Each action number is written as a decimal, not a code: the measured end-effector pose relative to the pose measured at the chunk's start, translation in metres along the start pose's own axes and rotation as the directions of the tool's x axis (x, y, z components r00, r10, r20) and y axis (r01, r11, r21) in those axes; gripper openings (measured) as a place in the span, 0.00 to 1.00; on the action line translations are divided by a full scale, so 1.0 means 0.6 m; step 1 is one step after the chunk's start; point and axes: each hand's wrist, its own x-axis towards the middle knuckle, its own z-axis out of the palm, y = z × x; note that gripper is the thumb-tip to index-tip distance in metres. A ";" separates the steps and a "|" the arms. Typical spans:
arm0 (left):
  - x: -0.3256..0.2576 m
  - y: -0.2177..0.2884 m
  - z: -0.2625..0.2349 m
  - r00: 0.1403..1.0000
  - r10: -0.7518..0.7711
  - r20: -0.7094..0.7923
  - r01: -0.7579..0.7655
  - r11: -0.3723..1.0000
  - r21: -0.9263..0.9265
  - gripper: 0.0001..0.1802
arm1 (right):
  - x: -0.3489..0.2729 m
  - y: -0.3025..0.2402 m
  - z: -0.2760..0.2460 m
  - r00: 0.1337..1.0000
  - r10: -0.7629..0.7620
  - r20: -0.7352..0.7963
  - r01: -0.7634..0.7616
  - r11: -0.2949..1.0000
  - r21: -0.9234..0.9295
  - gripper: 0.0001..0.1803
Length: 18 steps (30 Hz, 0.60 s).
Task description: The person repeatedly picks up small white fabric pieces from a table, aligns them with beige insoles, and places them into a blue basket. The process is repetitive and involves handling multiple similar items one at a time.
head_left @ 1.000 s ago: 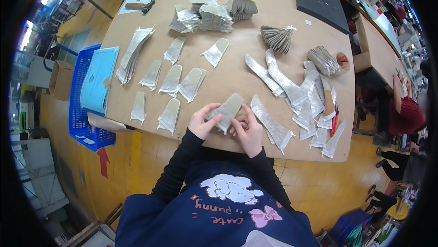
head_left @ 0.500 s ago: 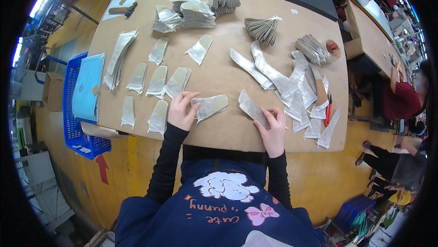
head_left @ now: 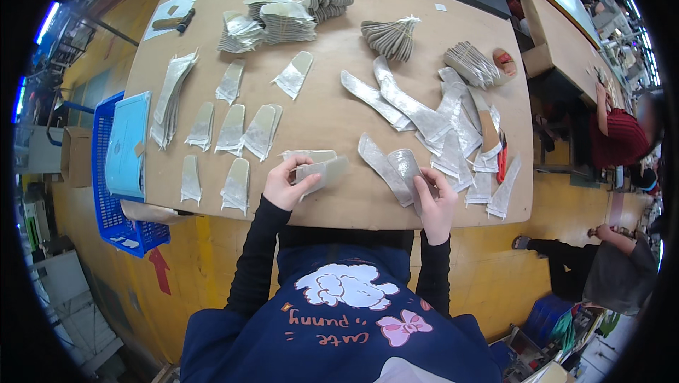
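My left hand [head_left: 288, 181] is closed on a thin beige tongue-shaped piece [head_left: 329, 169], thumb on top, raised and tilted. A similar piece [head_left: 315, 155] lies flat just behind it. My right hand [head_left: 436, 200] pinches a shiny grey strip with a rounded end [head_left: 404, 164], held upright at an angle. To its left, a curved silvery strip [head_left: 378, 159] rests on the table. Several silvery curved strips [head_left: 424, 121] are heaped beyond my right hand. Several beige pieces with whitish ends [head_left: 230, 128] lie spaced out to the left.
Banded bundles [head_left: 286, 21] stand at the back; another bundle [head_left: 389, 36] lies right of them. Red-handled scissors [head_left: 502, 162] and a sandal [head_left: 504, 62] are at the right. A hammer [head_left: 182, 22] lies far left. A blue basket [head_left: 106, 192] adjoins the left edge. Co-workers are at the right.
My left hand has lifted a beige piece off the one beneath. My right hand has raised a grey strip from beside the curved strip. The view has shifted slightly.
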 end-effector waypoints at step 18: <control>-0.020 0.078 0.040 0.940 -0.111 0.323 0.179 0.965 -0.190 0.15 | -0.024 -0.085 -0.027 0.924 -0.189 0.333 0.195 0.981 0.015 0.08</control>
